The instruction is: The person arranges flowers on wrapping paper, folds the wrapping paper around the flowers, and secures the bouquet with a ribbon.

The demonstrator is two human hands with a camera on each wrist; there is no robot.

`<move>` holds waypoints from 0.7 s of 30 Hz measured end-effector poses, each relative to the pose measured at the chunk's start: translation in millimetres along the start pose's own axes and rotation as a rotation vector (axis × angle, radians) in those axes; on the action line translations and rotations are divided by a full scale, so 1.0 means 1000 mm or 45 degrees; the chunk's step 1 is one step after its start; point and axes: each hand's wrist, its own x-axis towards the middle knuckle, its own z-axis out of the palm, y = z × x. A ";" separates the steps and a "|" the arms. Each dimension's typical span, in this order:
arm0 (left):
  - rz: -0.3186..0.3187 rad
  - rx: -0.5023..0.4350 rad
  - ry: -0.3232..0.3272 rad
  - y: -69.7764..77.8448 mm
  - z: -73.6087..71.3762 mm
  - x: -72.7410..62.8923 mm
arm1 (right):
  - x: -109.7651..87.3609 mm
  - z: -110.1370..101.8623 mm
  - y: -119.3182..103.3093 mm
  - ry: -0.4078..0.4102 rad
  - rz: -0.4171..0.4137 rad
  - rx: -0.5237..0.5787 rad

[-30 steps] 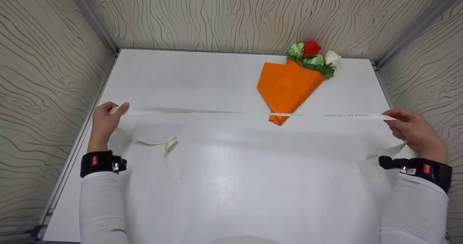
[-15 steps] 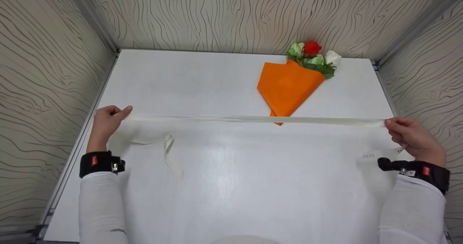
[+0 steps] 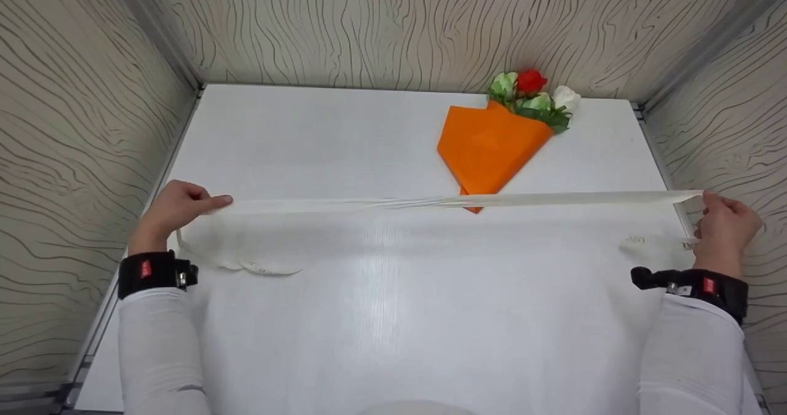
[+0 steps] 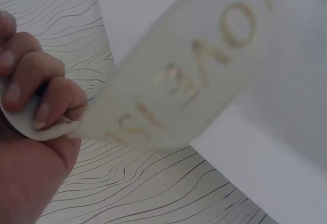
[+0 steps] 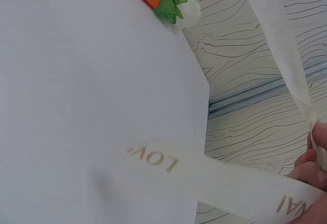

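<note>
A cream ribbon with gold lettering is stretched nearly level across the table between my two hands. My left hand grips it at the left, with a lettered tail running from the curled fingers in the left wrist view. At the right, my right hand pinches the other end of the span, and a loose tail hangs from it. The span's middle is slightly creased and overlaps the lower tip of an orange-wrapped bouquet in the head view.
The bouquet lies towards the back right of the white table, its red, white and pale green flowers near the back wall. Patterned panels also rise at the left and right, close to both hands.
My right hand has moved outward and slightly up; the left wrist has shifted left. The stretched ribbon has turned from partly lettered to a plain face. Its left tail has swung leftward and flattened.
</note>
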 end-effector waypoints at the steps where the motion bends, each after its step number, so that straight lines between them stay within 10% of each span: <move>1: 0.002 -0.030 0.016 0.001 -0.003 -0.001 | 0.000 0.000 0.000 0.026 -0.010 0.007; 11: -0.100 -0.509 0.394 -0.017 0.006 0.001 | 0.001 -0.006 0.018 -0.090 0.085 0.002; 21: -0.405 -0.255 0.255 -0.044 0.040 0.009 | 0.017 -0.008 0.069 -0.312 -0.293 -1.110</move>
